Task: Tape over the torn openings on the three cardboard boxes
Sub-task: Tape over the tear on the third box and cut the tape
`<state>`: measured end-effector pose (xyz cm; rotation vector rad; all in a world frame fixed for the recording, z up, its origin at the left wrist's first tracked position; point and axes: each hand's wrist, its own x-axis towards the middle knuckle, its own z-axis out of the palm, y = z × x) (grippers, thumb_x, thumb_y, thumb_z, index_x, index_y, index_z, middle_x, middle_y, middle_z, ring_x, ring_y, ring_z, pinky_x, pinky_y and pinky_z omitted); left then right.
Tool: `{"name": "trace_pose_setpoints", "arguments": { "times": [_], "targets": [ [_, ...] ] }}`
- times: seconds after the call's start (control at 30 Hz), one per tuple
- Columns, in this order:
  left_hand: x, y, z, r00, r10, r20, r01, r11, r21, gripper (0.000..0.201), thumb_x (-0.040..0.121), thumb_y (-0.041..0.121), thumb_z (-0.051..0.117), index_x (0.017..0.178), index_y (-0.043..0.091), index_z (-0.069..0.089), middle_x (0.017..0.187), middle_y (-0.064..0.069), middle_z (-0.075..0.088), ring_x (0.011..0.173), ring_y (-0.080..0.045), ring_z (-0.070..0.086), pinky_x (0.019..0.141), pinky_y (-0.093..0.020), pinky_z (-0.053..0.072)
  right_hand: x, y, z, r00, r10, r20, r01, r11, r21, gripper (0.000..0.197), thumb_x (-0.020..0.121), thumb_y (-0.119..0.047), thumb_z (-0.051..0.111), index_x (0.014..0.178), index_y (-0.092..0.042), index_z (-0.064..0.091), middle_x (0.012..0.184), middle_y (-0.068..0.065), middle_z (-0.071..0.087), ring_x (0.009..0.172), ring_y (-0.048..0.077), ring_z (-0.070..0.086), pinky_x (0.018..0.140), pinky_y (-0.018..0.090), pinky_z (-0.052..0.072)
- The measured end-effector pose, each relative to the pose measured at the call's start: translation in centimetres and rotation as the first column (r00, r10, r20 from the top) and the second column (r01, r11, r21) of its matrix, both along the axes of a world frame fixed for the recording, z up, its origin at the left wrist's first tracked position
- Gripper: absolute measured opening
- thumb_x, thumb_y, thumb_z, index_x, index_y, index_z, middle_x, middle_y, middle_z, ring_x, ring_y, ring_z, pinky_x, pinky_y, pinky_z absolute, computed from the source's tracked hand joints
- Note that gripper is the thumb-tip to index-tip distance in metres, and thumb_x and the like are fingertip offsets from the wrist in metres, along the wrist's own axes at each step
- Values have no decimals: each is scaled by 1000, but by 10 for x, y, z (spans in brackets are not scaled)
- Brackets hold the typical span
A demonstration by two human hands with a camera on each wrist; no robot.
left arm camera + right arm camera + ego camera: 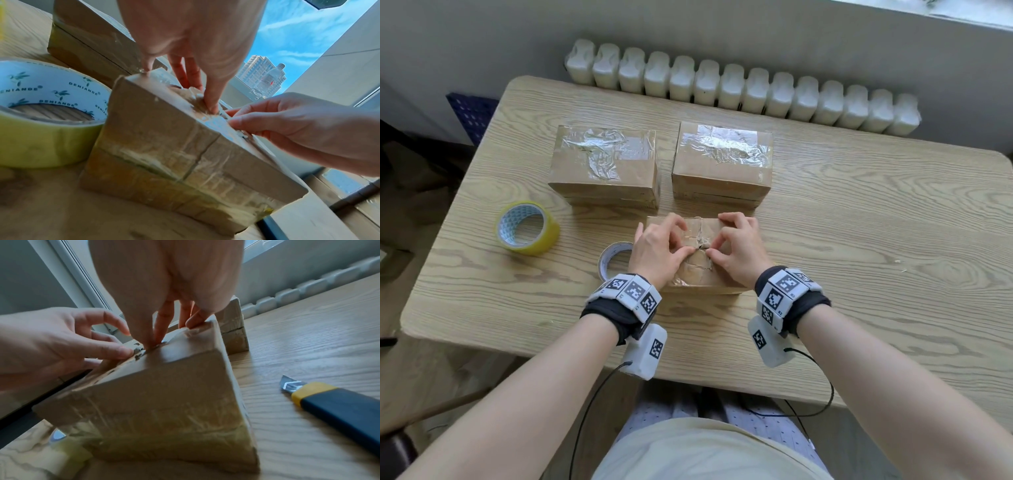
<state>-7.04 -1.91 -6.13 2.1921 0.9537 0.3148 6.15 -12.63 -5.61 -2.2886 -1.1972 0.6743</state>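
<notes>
- Head view: left hand [659,248] and right hand [738,245] both on top of the small brown cardboard box [697,274] nearest the person, thumbs and forefingers curled in, meeting at the dark torn opening [703,245] between them. Two taped brown boxes [604,164] [722,161] sit beyond the hands; yellow tape roll [527,228] well out from the left hand, clear tape roll [613,258] just beside it.
- Left wrist view: left fingertips [211,107] press down at the tear; right hand [287,123] pinches what looks like tape film at the box top. Can't confirm.
- Right wrist view: blue-and-yellow utility knife [337,402] on the table beside the right hand, blade out.
- Advice: hold torn edges flush, smooth outward from the tear, no wrinkles; cover past both ends.
</notes>
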Motion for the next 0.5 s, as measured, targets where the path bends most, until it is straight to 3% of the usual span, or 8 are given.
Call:
{"name": "trace_pose_setpoints", "arguments": {
  "times": [0.03,0.1,0.17,0.3,0.4,0.5],
  "targets": [
    [-1,1,-1,999,-33,7,33,999,20,24,75,22,75,93,20,59,70,8,60,77,-15,51,107,-50,29,1,-1,1,1000,-7,1,7,999,33,17,78,-20,75,87,-11,64,132,4,50,122,23,37,100,21,25],
    [-3,3,-2,993,-115,28,112,990,82,17,73,21,78,84,18,65,76,5,62,77,-18,54,94,-55,40,5,-3,1,1000,27,5,-27,995,91,26,77,-19,75,98,-12,63,129,3,55,120,22,46,103,31,35],
    [-6,3,-6,986,-162,34,156,978,141,10,72,21,78,77,14,72,84,-1,66,79,-24,60,91,-59,42,5,-10,-1,990,133,44,-137,984,113,29,84,-17,69,112,-13,65,134,1,55,126,20,48,106,38,38],
    [-10,-1,-11,985,-163,60,151,974,169,8,79,19,70,78,13,75,93,-2,69,87,-25,64,98,-62,36,-1,-29,-12,906,392,158,-402,915,37,45,97,-26,46,140,-11,45,150,4,37,141,20,29,115,33,20],
    [-8,3,-8,989,-96,113,88,994,70,3,80,13,71,79,11,72,94,0,67,91,-19,61,98,-60,37,-3,-34,-15,862,458,215,-453,888,-75,58,97,-39,22,147,-11,31,156,1,22,145,15,15,118,27,6],
    [-2,7,-5,991,-126,42,122,989,78,2,83,14,68,83,12,67,94,0,62,92,-17,57,107,-57,26,-3,-34,-11,882,444,155,-436,896,-85,55,100,-33,32,150,-13,21,158,0,13,146,13,6,120,29,3]
  ]
}}
